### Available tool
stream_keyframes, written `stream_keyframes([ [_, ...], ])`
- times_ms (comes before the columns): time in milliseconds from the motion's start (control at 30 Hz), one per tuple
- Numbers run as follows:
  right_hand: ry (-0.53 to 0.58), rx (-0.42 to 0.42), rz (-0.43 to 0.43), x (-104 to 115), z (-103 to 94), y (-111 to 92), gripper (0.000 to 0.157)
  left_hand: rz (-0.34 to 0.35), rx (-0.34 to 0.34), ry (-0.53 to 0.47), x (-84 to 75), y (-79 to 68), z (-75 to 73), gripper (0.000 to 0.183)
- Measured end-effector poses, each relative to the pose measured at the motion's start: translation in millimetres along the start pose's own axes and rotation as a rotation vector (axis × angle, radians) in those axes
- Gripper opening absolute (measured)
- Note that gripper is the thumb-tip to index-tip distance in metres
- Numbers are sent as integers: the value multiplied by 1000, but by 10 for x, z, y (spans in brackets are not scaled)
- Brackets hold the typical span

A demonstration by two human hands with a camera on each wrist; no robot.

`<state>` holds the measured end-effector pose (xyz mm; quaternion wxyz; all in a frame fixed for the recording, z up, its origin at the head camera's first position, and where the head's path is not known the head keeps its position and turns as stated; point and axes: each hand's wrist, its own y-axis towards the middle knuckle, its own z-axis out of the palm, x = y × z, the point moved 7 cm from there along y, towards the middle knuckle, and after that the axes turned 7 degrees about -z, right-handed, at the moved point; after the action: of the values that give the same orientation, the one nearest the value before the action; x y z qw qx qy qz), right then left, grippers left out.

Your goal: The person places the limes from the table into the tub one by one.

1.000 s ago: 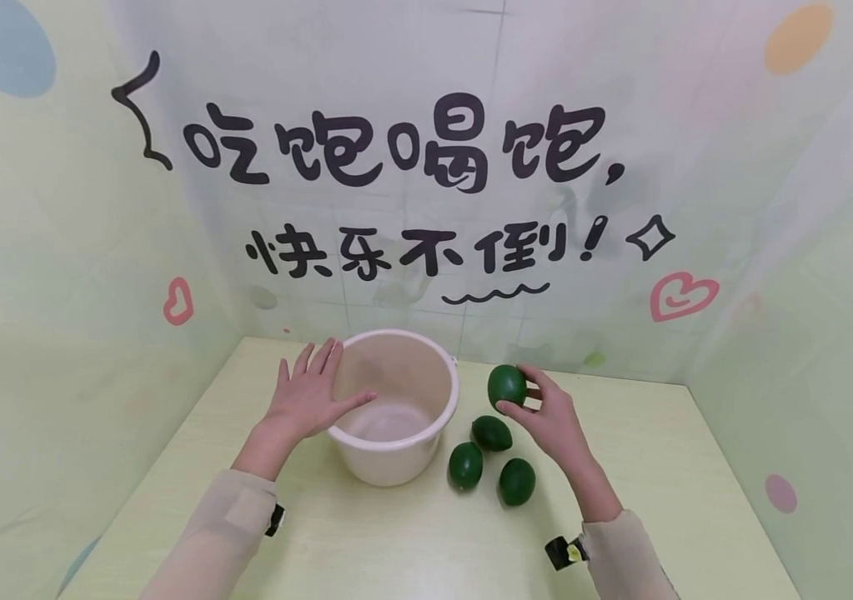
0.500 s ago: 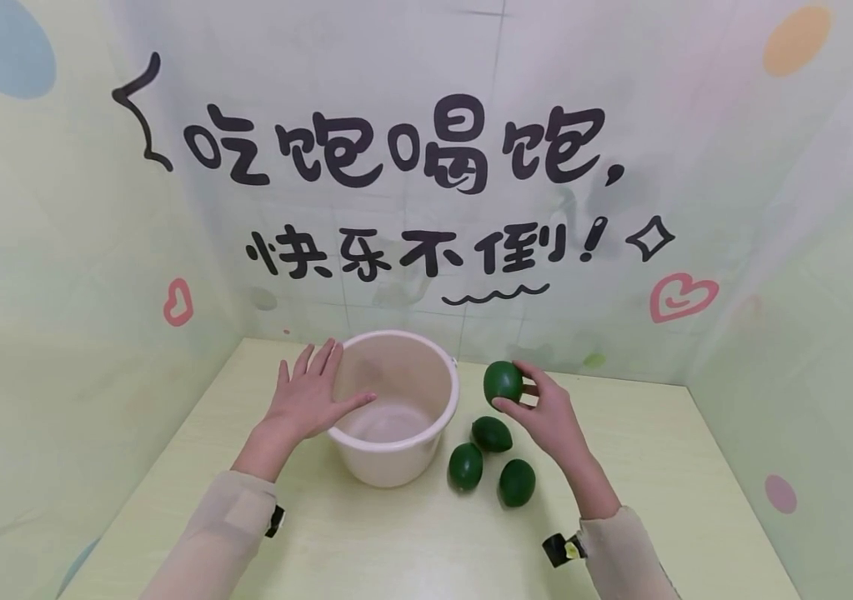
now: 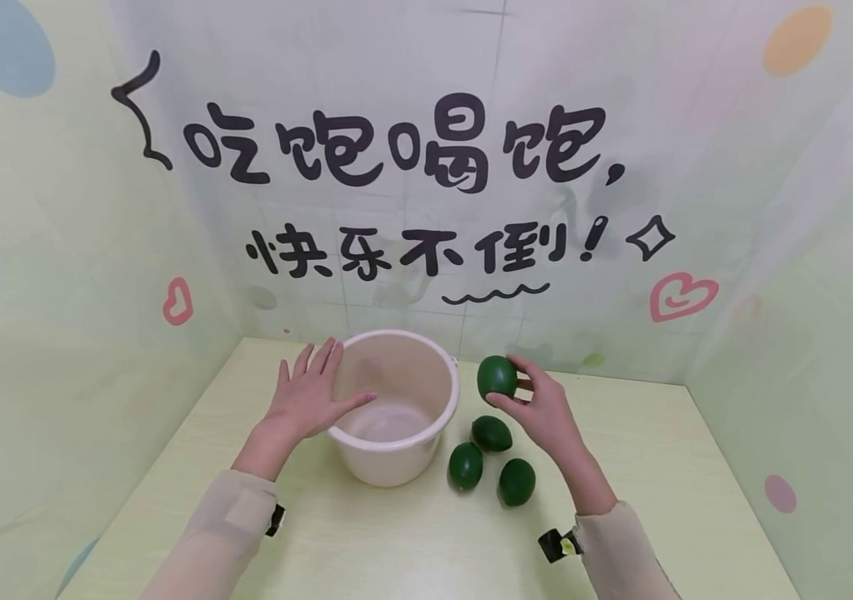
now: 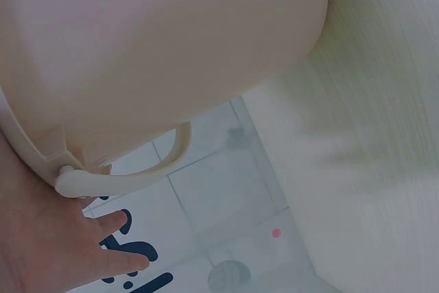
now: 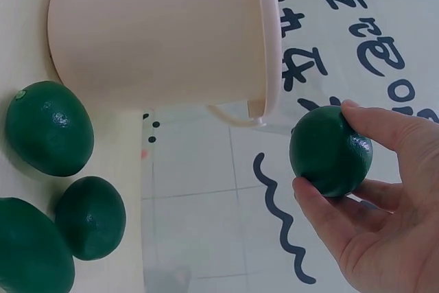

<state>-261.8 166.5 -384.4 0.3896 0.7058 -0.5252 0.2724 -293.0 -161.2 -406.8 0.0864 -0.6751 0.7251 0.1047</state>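
In the head view my left hand lies at the left rim of a pale pink bucket, fingers spread and thumb over the opening. The left wrist view shows this hand against the rim, by the handle's pivot. To the bucket's right, my right hand holds a dark green lime off the table. The right wrist view shows the thumb and fingertips pinching that lime. Below it on the table lie three more limes: a far one, a left one and a right one.
The light wooden table is enclosed by printed sheets at the back and both sides. Black lettering marks the back sheet. The bucket's curved handle hangs on its far side.
My right hand has moved slightly left and up with the lime, closer to the bucket. The left hand, the bucket and the limes on the table stay put.
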Motion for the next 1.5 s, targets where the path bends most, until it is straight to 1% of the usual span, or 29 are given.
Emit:
stream_keyframes([
  [367, 29, 4, -1, 85, 51, 36, 71, -3, 4, -1, -1, -2, -14, 108],
  [567, 53, 3, -15, 136, 78, 43, 70, -4, -1, 9, 17, -2, -8, 108],
  [800, 52, 5, -27, 163, 126, 64, 70, -4, 7, 13, 11, -17, -3, 108],
  [1100, 63, 14, -34, 242, 177, 80, 72, -4, -7, 7, 8, -22, -11, 108],
  [1500, 80, 21, -33, 284, 258, 134, 72, 2, -19, -3, -2, -26, -6, 106],
])
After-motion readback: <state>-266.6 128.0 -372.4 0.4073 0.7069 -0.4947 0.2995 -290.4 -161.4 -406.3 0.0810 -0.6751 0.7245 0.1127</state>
